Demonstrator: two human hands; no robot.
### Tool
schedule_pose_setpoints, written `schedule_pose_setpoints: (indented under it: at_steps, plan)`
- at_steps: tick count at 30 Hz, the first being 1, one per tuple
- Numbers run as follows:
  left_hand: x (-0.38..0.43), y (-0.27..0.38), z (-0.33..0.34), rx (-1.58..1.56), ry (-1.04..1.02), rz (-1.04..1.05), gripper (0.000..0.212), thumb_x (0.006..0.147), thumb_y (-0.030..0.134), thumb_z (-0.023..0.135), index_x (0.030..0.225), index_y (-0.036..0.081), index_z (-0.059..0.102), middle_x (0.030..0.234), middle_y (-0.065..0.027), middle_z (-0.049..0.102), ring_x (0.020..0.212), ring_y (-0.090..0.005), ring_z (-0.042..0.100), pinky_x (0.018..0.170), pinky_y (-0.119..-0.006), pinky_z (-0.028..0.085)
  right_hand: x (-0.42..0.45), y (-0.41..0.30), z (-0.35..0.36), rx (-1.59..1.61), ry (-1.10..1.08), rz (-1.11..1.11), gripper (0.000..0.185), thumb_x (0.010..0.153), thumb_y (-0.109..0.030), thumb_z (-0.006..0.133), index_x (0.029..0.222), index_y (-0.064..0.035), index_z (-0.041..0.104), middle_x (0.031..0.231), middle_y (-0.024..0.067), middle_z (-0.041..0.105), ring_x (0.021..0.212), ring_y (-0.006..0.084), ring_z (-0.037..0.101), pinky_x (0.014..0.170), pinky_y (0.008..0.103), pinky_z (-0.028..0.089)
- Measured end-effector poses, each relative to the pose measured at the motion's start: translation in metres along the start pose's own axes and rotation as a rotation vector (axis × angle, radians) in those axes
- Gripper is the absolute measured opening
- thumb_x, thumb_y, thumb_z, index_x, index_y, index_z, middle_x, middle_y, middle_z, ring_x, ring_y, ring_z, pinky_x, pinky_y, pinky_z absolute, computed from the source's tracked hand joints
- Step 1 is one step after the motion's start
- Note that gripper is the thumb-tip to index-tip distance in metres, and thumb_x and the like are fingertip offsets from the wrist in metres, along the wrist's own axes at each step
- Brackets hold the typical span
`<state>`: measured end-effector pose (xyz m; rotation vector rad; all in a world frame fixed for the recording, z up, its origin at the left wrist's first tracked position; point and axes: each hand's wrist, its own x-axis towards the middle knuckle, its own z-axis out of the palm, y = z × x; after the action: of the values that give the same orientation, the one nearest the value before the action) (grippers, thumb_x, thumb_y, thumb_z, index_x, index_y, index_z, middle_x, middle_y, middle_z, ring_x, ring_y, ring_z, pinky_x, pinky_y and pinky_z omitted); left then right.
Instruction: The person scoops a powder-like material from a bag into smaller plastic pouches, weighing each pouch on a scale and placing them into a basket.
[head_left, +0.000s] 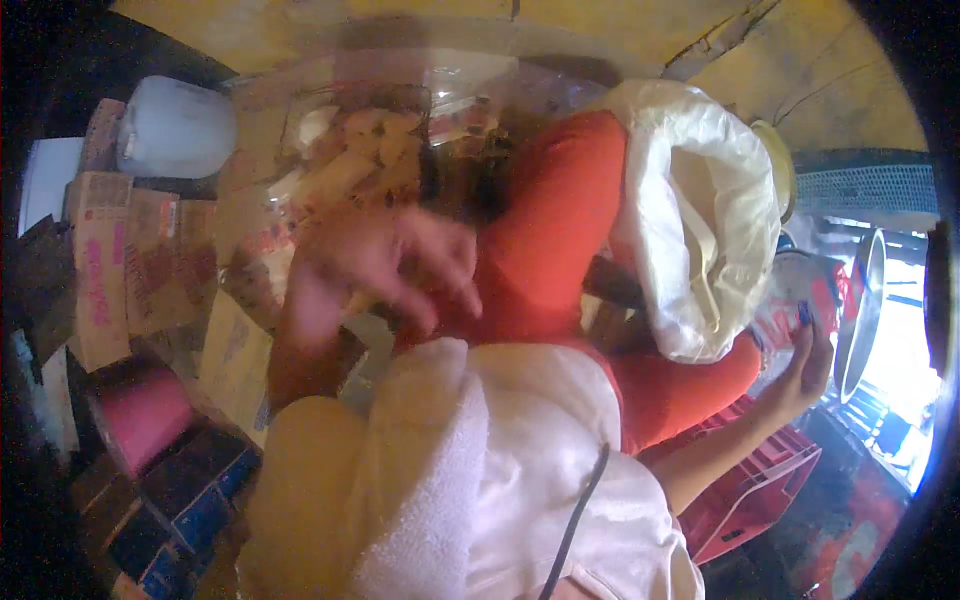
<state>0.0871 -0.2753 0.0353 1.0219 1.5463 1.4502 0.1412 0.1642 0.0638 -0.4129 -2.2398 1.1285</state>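
Note:
My left hand (375, 251) is blurred in the air left of my red-clad knee, its fingers bent and apart with nothing visible between them. At the right, my right hand (814, 364) grips the edge of a clear plastic packet (810, 289) with red and blue print. A white woven sack (660, 300) with a rolled-down rim stands upright between my legs. Its mouth faces up, and a pale strip (701, 255) lies inside; the sack's depth is hard to make out.
Cardboard boxes (103, 270) and a whitish plastic jerrycan (180, 127) line the left side. A pink container (146, 412) sits below them. A red plastic crate (750, 480) is by my right forearm, and a round metal pan (860, 315) stands on edge beyond the packet.

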Motion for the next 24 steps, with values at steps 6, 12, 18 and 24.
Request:
schedule_pose_setpoints:
  at_steps: [6, 12, 18, 24]
  plan:
    - [-0.026, 0.029, 0.056, -0.211, -0.084, -0.078, 0.028, 0.068, 0.014, 0.074, 0.094, 0.007, 0.067, 0.080, -0.0041, 0.057, 0.075, -0.0147, 0.055, 0.064, -0.025, 0.042, -0.081, 0.054, -0.075, 0.026, 0.183, 0.225, 0.017, 0.085, -0.008, 0.057, 0.098, 0.0026, 0.060, 0.090, 0.0042, 0.060, 0.083, 0.0112, 0.055, 0.076, 0.0253, 0.044]
    - [0.040, 0.096, 0.104, 0.362, 1.015, 0.106, 0.016, 0.077, 0.017, 0.063, 0.090, 0.009, 0.068, 0.070, -0.0028, 0.060, 0.063, -0.0118, 0.053, 0.059, -0.027, 0.041, -0.087, 0.082, -0.083, 0.095, 0.180, 0.205, 0.011, 0.085, -0.007, 0.058, 0.093, -0.0007, 0.061, 0.084, 0.0010, 0.059, 0.080, 0.0081, 0.054, 0.073, 0.0213, 0.043]
    - [0.111, 0.059, 0.106, 0.546, 0.954, 0.092, 0.017, 0.078, 0.015, 0.060, 0.092, 0.007, 0.066, 0.075, -0.0041, 0.060, 0.068, -0.0129, 0.053, 0.063, -0.027, 0.041, -0.065, 0.032, -0.088, 0.174, 0.386, 0.079, 0.012, 0.080, -0.003, 0.062, 0.091, 0.0016, 0.059, 0.085, 0.0022, 0.059, 0.081, 0.0092, 0.053, 0.074, 0.0227, 0.043]
    - [0.129, 0.035, 0.105, 0.514, 0.870, 0.117, 0.018, 0.079, 0.012, 0.058, 0.095, 0.006, 0.065, 0.080, -0.0055, 0.060, 0.072, -0.0141, 0.054, 0.068, -0.028, 0.041, -0.077, 0.034, -0.100, 0.002, 0.363, 0.135, 0.008, 0.079, -0.002, 0.062, 0.085, 0.0009, 0.058, 0.079, -0.0006, 0.056, 0.078, 0.0071, 0.050, 0.072, 0.0208, 0.040]
